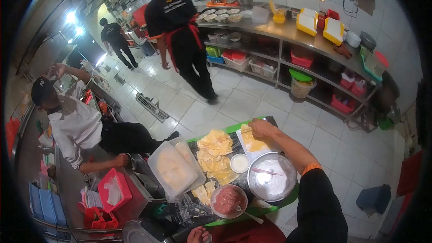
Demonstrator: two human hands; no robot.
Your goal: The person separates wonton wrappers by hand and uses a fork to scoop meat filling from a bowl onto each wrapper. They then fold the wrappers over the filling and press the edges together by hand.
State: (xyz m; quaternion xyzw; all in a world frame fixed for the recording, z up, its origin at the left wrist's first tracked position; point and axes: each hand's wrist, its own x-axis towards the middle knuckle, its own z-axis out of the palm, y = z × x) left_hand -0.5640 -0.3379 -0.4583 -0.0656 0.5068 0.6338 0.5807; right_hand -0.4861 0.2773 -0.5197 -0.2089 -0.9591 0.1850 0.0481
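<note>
My right hand (262, 128) reaches to the far side of the work table, its fingers pinched at a thin yellow wrapper sheet (254, 144) on a white board. Low in view, near the table's front edge, my left hand (198, 235) is curled; what it holds, if anything, is hard to see. Filled yellow wrappers (215, 148) lie in overlapping rows left of the board. Between them is a small cup of white liquid (240, 163). Closer to me stands a bowl of minced meat (227, 198) with a spoon (253, 217) in it. A metal bowl (272, 182) holds white powder.
Plastic containers (173, 166) stand at the table's left side. A seated person in a white shirt (76, 128) is beyond them. Another person in black (173, 22) walks on the tiled floor. A steel counter (288, 29) with bowls and tubs runs along the back wall.
</note>
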